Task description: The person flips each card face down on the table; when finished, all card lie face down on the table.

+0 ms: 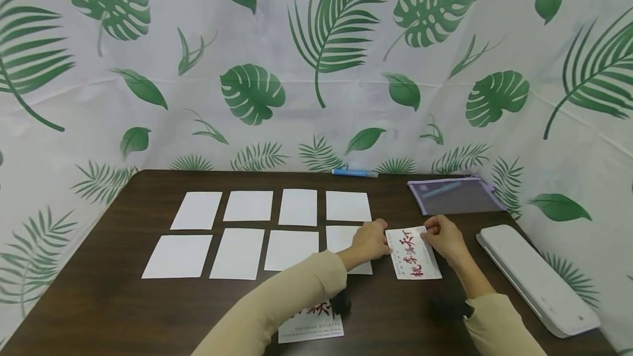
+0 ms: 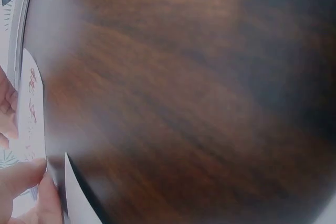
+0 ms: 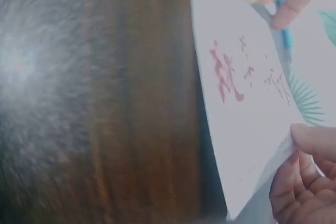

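1. The printed card [image 1: 412, 253] is held between both hands above the dark wooden table [image 1: 114, 301], near its front right part; it is a white card, longer than wide, with large red brush characters and smaller dark lettering.
2. Its far right corner is pinched by the right hand [image 1: 445, 237], fingers curled round the edge (the thumb is seen pressed on the card's face in the right wrist view).
3. Its left edge is pinched by the left hand [image 1: 370, 242], fingers likewise curled; both arms are covered by beige sleeves.
4. Just left of the card, eight blank white cards [image 1: 247, 205] are laid in two rows of four; the nearest one is partly covered by the left hand.
5. A second printed card [image 1: 311, 324] is seen at the table's front edge, under the left forearm.
6. To the right, a white laminator [image 1: 536, 278] is set along the table edge, and a purple mesh pouch [image 1: 454, 195] lies behind it.
7. A blue pen [image 1: 354, 172] lies at the back edge, against the leaf-patterned cloth.
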A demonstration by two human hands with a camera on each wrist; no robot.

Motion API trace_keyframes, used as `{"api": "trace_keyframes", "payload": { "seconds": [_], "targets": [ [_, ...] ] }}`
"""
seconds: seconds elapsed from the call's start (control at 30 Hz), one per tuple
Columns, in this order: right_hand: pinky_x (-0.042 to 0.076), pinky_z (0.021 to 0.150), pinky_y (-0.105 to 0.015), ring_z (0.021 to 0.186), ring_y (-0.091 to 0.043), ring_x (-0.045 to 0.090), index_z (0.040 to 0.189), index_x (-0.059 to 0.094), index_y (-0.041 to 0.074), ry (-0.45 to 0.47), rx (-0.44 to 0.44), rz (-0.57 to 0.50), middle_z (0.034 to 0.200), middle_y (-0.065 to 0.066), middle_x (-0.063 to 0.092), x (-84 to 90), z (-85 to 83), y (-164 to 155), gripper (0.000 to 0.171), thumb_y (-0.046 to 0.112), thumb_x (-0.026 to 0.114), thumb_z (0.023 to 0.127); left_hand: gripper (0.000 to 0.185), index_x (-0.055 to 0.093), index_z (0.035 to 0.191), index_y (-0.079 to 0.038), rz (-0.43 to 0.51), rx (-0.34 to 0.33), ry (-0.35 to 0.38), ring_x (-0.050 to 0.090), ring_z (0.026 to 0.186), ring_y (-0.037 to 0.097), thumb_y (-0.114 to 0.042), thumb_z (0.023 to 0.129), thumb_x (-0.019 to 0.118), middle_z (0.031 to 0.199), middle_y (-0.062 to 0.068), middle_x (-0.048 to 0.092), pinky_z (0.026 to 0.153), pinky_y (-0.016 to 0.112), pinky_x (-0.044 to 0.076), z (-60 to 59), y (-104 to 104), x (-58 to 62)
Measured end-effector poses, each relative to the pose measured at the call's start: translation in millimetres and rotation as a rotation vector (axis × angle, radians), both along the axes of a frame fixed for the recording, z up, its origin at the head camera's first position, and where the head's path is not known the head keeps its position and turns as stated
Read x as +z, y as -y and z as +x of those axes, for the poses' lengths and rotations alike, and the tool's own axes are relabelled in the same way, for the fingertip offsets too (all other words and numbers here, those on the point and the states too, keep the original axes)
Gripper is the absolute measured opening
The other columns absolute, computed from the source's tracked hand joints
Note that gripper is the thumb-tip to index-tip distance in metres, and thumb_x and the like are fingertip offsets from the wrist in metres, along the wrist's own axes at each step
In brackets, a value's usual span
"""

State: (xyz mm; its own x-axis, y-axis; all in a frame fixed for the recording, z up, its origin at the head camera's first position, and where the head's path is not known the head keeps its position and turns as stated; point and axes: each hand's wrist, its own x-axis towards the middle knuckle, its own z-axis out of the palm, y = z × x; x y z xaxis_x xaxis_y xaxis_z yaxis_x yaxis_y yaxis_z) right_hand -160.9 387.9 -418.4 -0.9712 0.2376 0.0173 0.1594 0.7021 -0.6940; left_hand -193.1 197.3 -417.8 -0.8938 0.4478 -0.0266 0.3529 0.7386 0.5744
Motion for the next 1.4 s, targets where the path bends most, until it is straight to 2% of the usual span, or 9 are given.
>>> {"api": "trace_keyframes", "payload": {
  "seconds": [0.17, 0.33, 0.47, 0.6, 0.73, 0.9, 1.1, 1.17, 1.4],
  "targets": [
    [0.044, 0.057, -0.019, 0.066, -0.005, 0.045, 0.101, 0.048, -0.012, -0.07, 0.071, -0.181, 0.075, -0.002, 0.049, 4.0, -1.3, -4, 0.023, -0.008, 0.06, 0.082, 0.043, 0.064, 0.108, -0.009, 0.06, -0.009, -0.03, 0.051, 0.071, 0.008, -0.02, 0.07, 0.082, 0.076, -0.006, 0.059, 0.056, 0.018, 0.038, -2.2, 9, 1.1],
    [0.047, 0.059, -0.019, 0.068, -0.001, 0.05, 0.098, 0.049, -0.003, -0.098, 0.127, -0.447, 0.074, 0.008, 0.052, 7.5, -3.3, -4, 0.016, -0.005, 0.06, 0.086, 0.038, 0.064, 0.104, -0.007, 0.261, 0.022, 0.008, 0.052, 0.078, 0.011, -0.015, 0.071, 0.081, 0.089, 0.003, 0.06, 0.064, 0.018, 0.04, -8.8, 21, 7.6],
    [0.049, 0.063, -0.019, 0.073, -0.002, 0.055, 0.093, 0.051, 0.012, -0.081, 0.15, -0.675, 0.077, 0.011, 0.057, 9.3, -2.8, 0, 0.02, -0.005, 0.059, 0.088, 0.036, 0.062, 0.106, -0.002, 0.513, 0.067, 0.164, 0.061, 0.078, 0.012, -0.005, 0.074, 0.078, 0.096, 0.011, 0.063, 0.067, 0.017, 0.049, -14.1, 31, 13.3],
    [0.05, 0.062, -0.02, 0.072, -0.003, 0.057, 0.09, 0.053, 0.018, -0.086, 0.175, -0.795, 0.078, 0.008, 0.058, 9.9, -3.0, 8, 0.025, -0.007, 0.058, 0.087, 0.035, 0.06, 0.109, 0.003, 0.74, 0.128, 0.361, 0.062, 0.07, 0.011, 0.005, 0.076, 0.072, 0.092, 0.013, 0.064, 0.062, 0.023, 0.056, -16.6, 38, 16.5],
    [0.049, 0.06, -0.019, 0.069, -0.003, 0.057, 0.088, 0.054, 0.017, -0.101, 0.19, -0.831, 0.076, 0.008, 0.057, 8.2, -4.7, 16, 0.026, -0.008, 0.057, 0.087, 0.03, 0.061, 0.108, 0.003, 0.818, 0.162, 0.435, 0.061, 0.069, 0.009, 0.007, 0.079, 0.068, 0.087, 0.009, 0.062, 0.064, 0.025, 0.056, -17.6, 43, 19.3],
    [0.051, 0.062, -0.018, 0.07, -0.002, 0.058, 0.092, 0.055, 0.013, -0.122, 0.142, -0.795, 0.076, 0.01, 0.059, 6.3, -6.2, 27, 0.018, -0.003, 0.06, 0.087, 0.027, 0.059, 0.107, 0.001, 0.841, 0.197, 0.48, 0.057, 0.064, 0.01, 0.007, 0.081, 0.065, 0.079, 0.002, 0.055, 0.06, 0.024, 0.056, -19.5, 49, 23.4],
    [0.05, 0.059, -0.016, 0.067, -0.001, 0.053, 0.101, 0.057, -0.005, -0.288, -0.052, -0.438, 0.077, 0.002, 0.058, 16.2, -4.4, 58, 0.02, 0.001, 0.066, 0.084, 0.024, 0.057, 0.104, 0.003, 0.87, 0.195, 0.392, 0.055, 0.066, 0.01, 0.009, 0.081, 0.061, 0.081, 0.003, 0.052, 0.06, 0.028, 0.057, -25.3, 52, 34.1],
    [0.046, 0.057, -0.015, 0.067, -0.002, 0.05, 0.1, 0.059, -0.006, -0.305, -0.042, -0.326, 0.079, -0.004, 0.059, 21.0, -3.4, 71, 0.02, 0.003, 0.068, 0.084, 0.023, 0.057, 0.103, 0.003, 0.87, 0.198, 0.338, 0.056, 0.07, 0.011, 0.009, 0.081, 0.06, 0.085, 0.006, 0.054, 0.06, 0.028, 0.057, -26.5, 52, 39.0],
    [0.045, 0.06, -0.011, 0.068, -0.003, 0.052, 0.096, 0.063, -0.003, -0.351, 0.099, -0.167, 0.08, -0.012, 0.063, 21.5, -3.0, 105, 0.024, 0.005, 0.076, 0.077, 0.02, 0.056, 0.1, 0.003, 0.875, 0.191, 0.215, 0.065, 0.076, 0.015, 0.009, 0.08, 0.056, 0.099, 0.015, 0.061, 0.058, 0.024, 0.056, -26.6, 47, 51.9]
  ]
}}
